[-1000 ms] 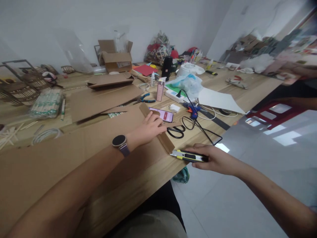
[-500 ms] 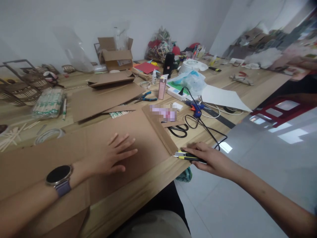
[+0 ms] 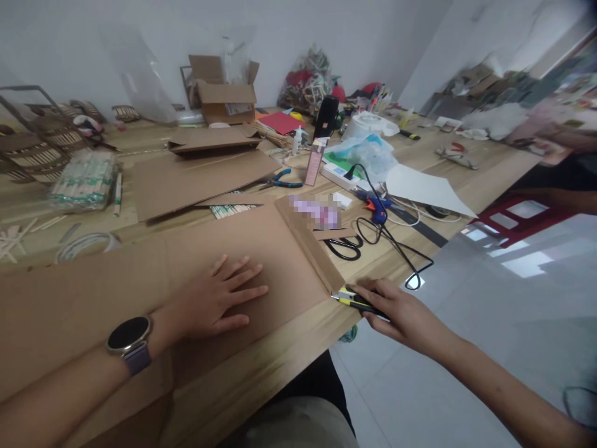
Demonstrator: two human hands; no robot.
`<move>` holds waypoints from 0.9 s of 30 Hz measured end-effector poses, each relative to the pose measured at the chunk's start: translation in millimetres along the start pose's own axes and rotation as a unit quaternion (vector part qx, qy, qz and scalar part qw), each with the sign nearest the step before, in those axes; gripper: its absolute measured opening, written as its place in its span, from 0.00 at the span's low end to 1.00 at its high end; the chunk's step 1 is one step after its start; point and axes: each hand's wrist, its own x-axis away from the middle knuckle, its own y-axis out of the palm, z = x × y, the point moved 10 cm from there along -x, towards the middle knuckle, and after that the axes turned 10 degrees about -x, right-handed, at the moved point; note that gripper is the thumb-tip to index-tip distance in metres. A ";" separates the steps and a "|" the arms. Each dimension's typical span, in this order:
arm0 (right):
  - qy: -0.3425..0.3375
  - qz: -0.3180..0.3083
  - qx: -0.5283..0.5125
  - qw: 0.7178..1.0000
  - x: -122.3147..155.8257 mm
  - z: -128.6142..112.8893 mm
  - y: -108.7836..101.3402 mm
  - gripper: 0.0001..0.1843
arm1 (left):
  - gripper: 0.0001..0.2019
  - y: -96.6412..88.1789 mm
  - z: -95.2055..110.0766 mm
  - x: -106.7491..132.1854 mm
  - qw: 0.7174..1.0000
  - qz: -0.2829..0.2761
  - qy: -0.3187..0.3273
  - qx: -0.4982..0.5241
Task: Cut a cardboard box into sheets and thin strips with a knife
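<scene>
Left hand (image 3: 215, 303) flat on cardboard (image 3: 295, 264), grasping nothing | right hand (image 3: 400, 311) grasps cutter (image 3: 355, 301) | blade (image 3: 334, 297) could slip if cardboard shifts

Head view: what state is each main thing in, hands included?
Left hand: spread flat on the cardboard sheet.
Right hand: closed around the utility knife.
Utility knife: blade out, tip at the sheet's corner.
Cardboard sheet: mostly flat, right edge strip apparently folded up.
Smartwatch: worn, screen dark.
Pliers: handles apart.
Cardboard box: open.
Black plug: in the power strip.
</scene>
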 end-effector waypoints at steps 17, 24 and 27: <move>0.003 0.009 0.036 0.999 -14.5 16.9 2.9 0.25 | 0.25 -4.2 -4.5 -4.9 0.998 0.016 -0.059 0.012; 0.018 0.001 0.005 1.000 7.4 -6.8 8.7 0.23 | 0.24 -3.7 -5.2 -5.3 0.998 0.030 -0.060 -0.001; 0.051 0.022 -0.009 0.998 15.5 -15.2 10.3 0.23 | 0.24 -3.4 -5.7 -4.9 0.998 0.027 -0.062 -0.005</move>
